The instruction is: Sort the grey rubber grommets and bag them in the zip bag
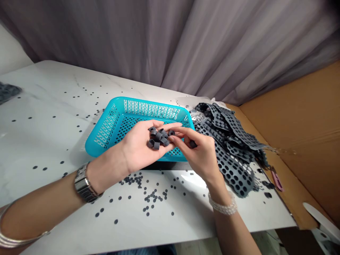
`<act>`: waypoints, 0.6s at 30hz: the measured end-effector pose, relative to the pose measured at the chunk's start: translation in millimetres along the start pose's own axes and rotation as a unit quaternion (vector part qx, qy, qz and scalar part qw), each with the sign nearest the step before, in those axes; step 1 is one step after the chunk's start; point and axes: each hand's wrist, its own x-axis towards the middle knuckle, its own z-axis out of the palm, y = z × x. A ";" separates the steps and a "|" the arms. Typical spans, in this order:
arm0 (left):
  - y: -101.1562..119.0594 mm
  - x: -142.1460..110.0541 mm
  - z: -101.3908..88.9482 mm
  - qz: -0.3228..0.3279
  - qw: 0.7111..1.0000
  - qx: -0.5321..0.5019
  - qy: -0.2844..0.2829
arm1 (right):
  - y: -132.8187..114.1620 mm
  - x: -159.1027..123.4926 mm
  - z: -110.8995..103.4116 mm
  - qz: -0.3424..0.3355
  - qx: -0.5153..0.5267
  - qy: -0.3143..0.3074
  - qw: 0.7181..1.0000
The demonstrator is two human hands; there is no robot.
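Small dark pieces (157,136) lie heaped on the open, upturned palm of our left hand (143,143), held above the blue basket (92,150); our right hand (200,152), reaching inward, pinches one piece between thumb and forefinger, another tucked under its curled fingers.

The near part of the blue basket (91,146) is covered by the left hand (140,143). A small ring (171,133) is partly covered by the fingertips of the right hand (200,152), and a dark piece (192,144) is half hidden under its curled fingers. By the left edge, a blurred dark bundle (7,92) and a metal bangle (25,243) are cut off. The dark dots (116,221) are too small for their thickness to be judged.
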 end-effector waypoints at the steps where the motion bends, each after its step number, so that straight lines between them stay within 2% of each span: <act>1: 0.0 -0.7 0.9 -0.005 1.000 -0.003 -0.004 | 0.2 -0.2 0.4 -0.009 -0.006 0.010 1.000; 8: 0.0 -7.0 9.4 -0.020 1.000 -0.009 0.004 | 5.8 -4.9 3.5 -0.090 -0.073 0.082 0.990; 12: -0.7 -8.2 10.7 -0.023 1.000 -0.001 0.013 | 5.9 -5.5 2.4 -0.105 -0.092 0.103 0.985; 14: -0.9 -6.4 7.5 -0.009 1.000 0.000 0.026 | 9.9 -3.1 -2.0 -0.068 -0.104 0.131 0.984; 18: -0.7 -0.2 -0.5 0.048 0.996 -0.007 0.079 | 39.0 4.3 -16.8 0.095 -0.142 0.170 0.971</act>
